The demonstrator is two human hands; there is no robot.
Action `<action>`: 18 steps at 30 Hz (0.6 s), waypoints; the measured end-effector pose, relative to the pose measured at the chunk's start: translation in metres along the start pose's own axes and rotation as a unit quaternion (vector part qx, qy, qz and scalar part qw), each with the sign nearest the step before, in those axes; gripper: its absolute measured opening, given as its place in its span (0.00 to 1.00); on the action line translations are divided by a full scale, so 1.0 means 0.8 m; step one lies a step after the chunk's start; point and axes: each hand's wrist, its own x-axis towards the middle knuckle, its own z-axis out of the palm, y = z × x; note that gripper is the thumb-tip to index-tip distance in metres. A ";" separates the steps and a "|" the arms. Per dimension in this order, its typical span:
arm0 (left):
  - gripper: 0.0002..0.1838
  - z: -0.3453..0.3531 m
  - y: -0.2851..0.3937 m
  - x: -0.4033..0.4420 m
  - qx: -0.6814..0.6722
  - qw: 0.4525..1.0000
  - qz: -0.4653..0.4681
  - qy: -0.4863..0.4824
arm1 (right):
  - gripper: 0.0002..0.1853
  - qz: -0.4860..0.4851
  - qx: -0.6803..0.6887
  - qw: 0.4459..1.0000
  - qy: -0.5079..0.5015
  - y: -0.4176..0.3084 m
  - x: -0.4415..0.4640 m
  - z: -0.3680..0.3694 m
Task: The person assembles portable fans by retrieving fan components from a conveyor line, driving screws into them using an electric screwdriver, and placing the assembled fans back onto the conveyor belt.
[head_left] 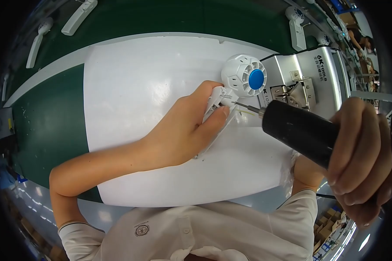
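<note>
My left hand (191, 124) is wrapped round the white handle of a device (243, 74) whose round vented head has a blue centre. Its thumb and index finger lie on either side of an open part of the housing, just below the head. My right hand (361, 152) grips a black electric screwdriver (298, 130), which points left. The thin bit ends close to the opened housing by my left fingertips; whether it touches a screw cannot be made out. A thin yellowish wire shows beside the housing.
A silver screw-feeding machine (322, 82) stands right of the device. A white sheet (130, 100) covers part of the green table (48, 117). Similar white devices (79, 17) lie at the far left and far right. Boxes and people appear beyond the right edge.
</note>
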 end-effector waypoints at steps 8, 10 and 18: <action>0.15 0.005 -0.004 0.009 0.005 0.999 0.045 0.010 | 0.12 -0.011 0.013 1.000 -0.022 0.018 -0.003 0.005; 0.14 0.007 -0.005 0.012 0.014 0.998 0.062 0.010 | 0.12 -0.012 0.012 1.000 -0.021 0.021 -0.004 0.000; 0.14 0.013 -0.015 0.014 0.079 0.988 0.131 0.025 | 0.13 -0.033 0.027 0.997 -0.057 0.035 -0.006 0.012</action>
